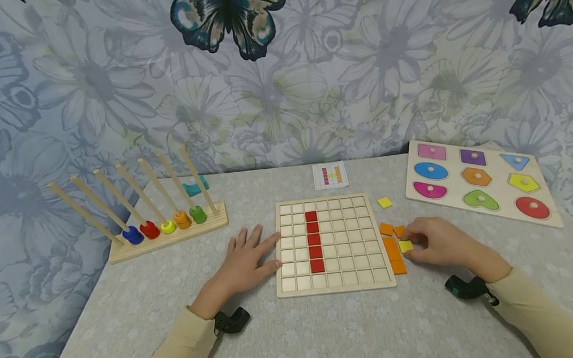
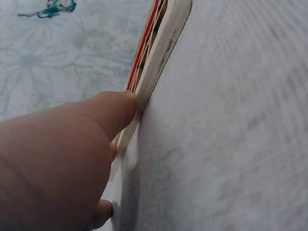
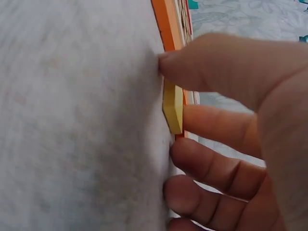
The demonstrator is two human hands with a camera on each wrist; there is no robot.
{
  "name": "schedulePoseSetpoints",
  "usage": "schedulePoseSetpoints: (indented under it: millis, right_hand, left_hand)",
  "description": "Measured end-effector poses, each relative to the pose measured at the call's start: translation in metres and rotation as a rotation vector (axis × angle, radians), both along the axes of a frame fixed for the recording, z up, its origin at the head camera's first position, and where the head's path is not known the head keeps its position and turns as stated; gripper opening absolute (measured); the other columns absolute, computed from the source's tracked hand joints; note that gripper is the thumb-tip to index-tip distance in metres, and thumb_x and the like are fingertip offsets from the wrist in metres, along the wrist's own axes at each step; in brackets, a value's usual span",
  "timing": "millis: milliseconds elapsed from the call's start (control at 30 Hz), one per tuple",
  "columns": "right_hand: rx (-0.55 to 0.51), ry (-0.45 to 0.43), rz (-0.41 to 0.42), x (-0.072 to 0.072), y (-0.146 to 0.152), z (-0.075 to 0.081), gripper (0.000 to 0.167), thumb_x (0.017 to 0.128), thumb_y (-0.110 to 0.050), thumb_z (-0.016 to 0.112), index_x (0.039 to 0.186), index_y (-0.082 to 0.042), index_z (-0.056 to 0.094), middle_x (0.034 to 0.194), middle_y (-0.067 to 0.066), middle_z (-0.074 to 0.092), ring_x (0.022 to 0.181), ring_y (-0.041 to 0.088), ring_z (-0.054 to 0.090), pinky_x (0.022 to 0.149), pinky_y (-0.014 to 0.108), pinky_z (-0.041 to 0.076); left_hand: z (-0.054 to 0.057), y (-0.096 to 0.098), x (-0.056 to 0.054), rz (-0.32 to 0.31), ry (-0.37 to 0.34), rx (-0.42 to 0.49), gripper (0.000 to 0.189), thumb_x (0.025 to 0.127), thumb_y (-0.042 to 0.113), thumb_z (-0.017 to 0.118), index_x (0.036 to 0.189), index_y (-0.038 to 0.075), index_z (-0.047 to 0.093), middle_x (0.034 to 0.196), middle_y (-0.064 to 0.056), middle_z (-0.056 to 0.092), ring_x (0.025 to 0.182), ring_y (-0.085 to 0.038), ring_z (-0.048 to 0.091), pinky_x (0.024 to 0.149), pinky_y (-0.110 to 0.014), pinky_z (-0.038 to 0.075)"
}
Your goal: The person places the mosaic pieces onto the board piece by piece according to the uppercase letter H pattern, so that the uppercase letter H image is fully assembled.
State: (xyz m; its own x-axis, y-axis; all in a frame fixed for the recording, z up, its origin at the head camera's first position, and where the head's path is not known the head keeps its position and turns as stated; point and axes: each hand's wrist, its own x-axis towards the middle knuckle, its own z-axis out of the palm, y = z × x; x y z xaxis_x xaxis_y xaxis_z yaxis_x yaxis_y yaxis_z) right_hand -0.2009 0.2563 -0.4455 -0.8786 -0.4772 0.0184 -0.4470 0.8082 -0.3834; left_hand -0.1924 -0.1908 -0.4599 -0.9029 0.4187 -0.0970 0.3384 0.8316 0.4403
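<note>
A wooden grid board lies flat on the table, with a column of red square tiles in its cells. My left hand rests on the table, fingers spread, with thumb and index fingertip touching the board's left edge; the left wrist view shows the thumb against that edge. Right of the board, my right hand pinches a yellow square tile between thumb and index finger, low over the table. Orange tiles lie beside it along the board's right edge. Another yellow tile lies farther back.
Behind the board is a small pattern card. At the left stands a wooden peg rack with coloured rings and leaning pegs; a teal piece lies behind it. A knobbed shape puzzle lies at the back right, near the patterned wall.
</note>
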Motion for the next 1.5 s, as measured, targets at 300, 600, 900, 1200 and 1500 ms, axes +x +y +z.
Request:
schedulePoseSetpoints:
  millis: [300, 600, 900, 1200, 1500]
  right_hand:
    - [-0.052, -0.008, 0.056, -0.0006, 0.0034, 0.0032, 0.023, 0.081, -0.018, 0.085, 0.102, -0.011, 0.08, 0.075, -0.01, 0.054, 0.068, 0.001, 0.043, 0.06, 0.019, 0.041]
    - [-0.061, -0.007, 0.019, 0.0024, 0.001, 0.0034, 0.026, 0.079, -0.015, 0.084, 0.103, -0.008, 0.078, 0.081, -0.009, 0.063, 0.072, 0.003, 0.049, 0.064, 0.02, 0.047]
    - [-0.055, 0.023, 0.022, 0.0024, -0.0008, 0.0039, 0.024, 0.079, -0.016, 0.084, 0.1, -0.009, 0.078, 0.078, -0.01, 0.061, 0.07, 0.003, 0.048, 0.063, 0.019, 0.047]
    - [-0.055, 0.056, 0.027, 0.0029, -0.0012, 0.0026, 0.023, 0.078, -0.015, 0.084, 0.1, -0.01, 0.077, 0.078, -0.01, 0.061, 0.069, 0.002, 0.049, 0.062, 0.018, 0.048]
    - [-0.03, 0.05, 0.013, 0.0023, -0.0011, 0.0004, 0.025, 0.079, -0.015, 0.083, 0.103, -0.008, 0.078, 0.077, -0.011, 0.06, 0.068, 0.002, 0.048, 0.062, 0.019, 0.046]
  left_hand:
    - [0.0006, -0.0002, -0.0005, -0.003, 0.003, 0.014, 0.063, 0.103, 0.044, 0.058, 0.159, 0.021, 0.04, 0.167, -0.028, 0.018, 0.153, -0.059, 0.005, 0.117, -0.078, 0.006]
    - [-0.0024, 0.0004, -0.0002, -0.002, 0.003, -0.001, 0.064, 0.102, 0.045, 0.058, 0.159, 0.022, 0.039, 0.168, -0.028, 0.019, 0.154, -0.058, 0.005, 0.117, -0.078, 0.006]
    - [-0.0023, 0.0005, 0.0003, 0.004, 0.006, 0.0, 0.063, 0.103, 0.045, 0.058, 0.159, 0.021, 0.04, 0.167, -0.028, 0.02, 0.153, -0.058, 0.007, 0.117, -0.078, 0.007]
    - [-0.0012, 0.0012, 0.0003, 0.006, 0.0, -0.004, 0.064, 0.102, 0.044, 0.059, 0.159, 0.022, 0.04, 0.168, -0.027, 0.019, 0.154, -0.058, 0.005, 0.117, -0.077, 0.007]
    - [-0.0017, 0.0002, 0.0005, -0.003, -0.001, 0.004, 0.064, 0.103, 0.043, 0.058, 0.159, 0.021, 0.039, 0.168, -0.028, 0.018, 0.153, -0.059, 0.004, 0.117, -0.077, 0.006]
